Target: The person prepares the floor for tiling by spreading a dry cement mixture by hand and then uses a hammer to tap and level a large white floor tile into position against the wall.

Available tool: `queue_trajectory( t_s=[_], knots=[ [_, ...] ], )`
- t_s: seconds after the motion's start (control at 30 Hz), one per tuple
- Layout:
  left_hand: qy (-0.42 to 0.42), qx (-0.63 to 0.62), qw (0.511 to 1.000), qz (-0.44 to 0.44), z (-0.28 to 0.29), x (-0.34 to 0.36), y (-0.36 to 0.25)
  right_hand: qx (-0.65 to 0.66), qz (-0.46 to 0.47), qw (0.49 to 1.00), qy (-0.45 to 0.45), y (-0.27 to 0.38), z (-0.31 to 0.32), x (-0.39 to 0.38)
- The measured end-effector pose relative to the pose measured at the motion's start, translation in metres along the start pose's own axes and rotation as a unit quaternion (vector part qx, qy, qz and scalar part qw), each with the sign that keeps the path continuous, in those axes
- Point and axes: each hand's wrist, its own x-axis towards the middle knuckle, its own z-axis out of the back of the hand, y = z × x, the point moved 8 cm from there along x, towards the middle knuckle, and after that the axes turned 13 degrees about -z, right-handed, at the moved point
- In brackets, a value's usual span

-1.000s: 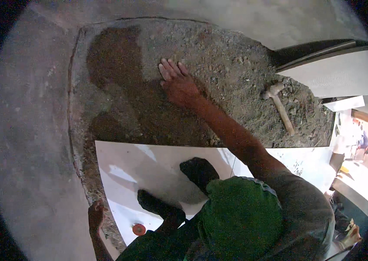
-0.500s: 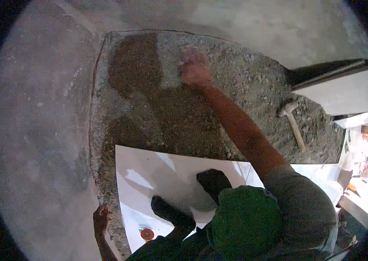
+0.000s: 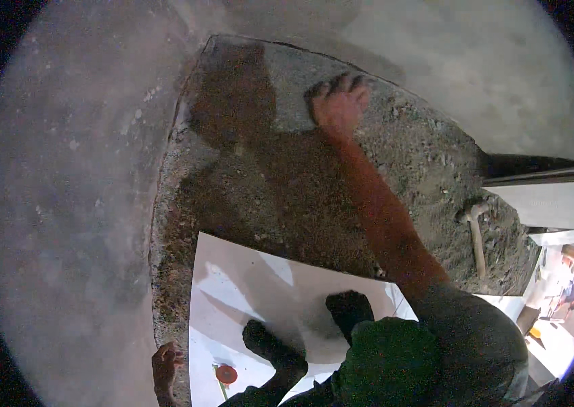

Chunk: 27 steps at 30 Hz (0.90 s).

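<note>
My right hand [image 3: 340,106] is on the gritty bed [image 3: 416,159] near its back edge, fingers spread and slightly bent. My left hand [image 3: 165,363] is at the lower left along the bed's narrow edge, its fingers curled; what they hold, if anything, is unclear. A hammer [image 3: 478,247] with a pale handle lies on the rubble at the right. Below, a white tile [image 3: 219,264] carries two dark feet [image 3: 345,305] and a red disc [image 3: 226,374] on a thin pale item. Green cloth [image 3: 385,359] fills the lower middle.
A grey surface [image 3: 70,197] borders the bed at left and back. A white panel [image 3: 538,203] stands at the right, above a small pale strip [image 3: 555,237]. Beyond, in a bright area at the far right, a small figure of a person [image 3: 568,288] shows.
The view has shifted, so the scene sits farther right in it. My right hand has moved slightly toward the bed's back edge. My left hand remains at the lower left.
</note>
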Motion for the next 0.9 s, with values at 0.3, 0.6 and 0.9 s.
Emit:
queue_trajectory(
  t_s=[0.3, 0.6, 0.9],
  knots=[
    [0.068, -0.047, 0.996, 0.04, 0.007, 0.014, 0.154, 0.136, 0.093, 0.975, -0.152, 0.026, -0.007, -0.028],
    [0.034, 0.011, 0.997, -0.066, 0.007, 0.001, 0.086, 0.131, 0.016, 0.984, -0.117, 0.006, -0.015, 0.003],
    [0.038, -0.042, 0.998, -0.023, -0.004, -0.002, 0.092, 0.075, 0.034, 0.996, -0.032, -0.053, -0.008, 0.019]
  ],
)
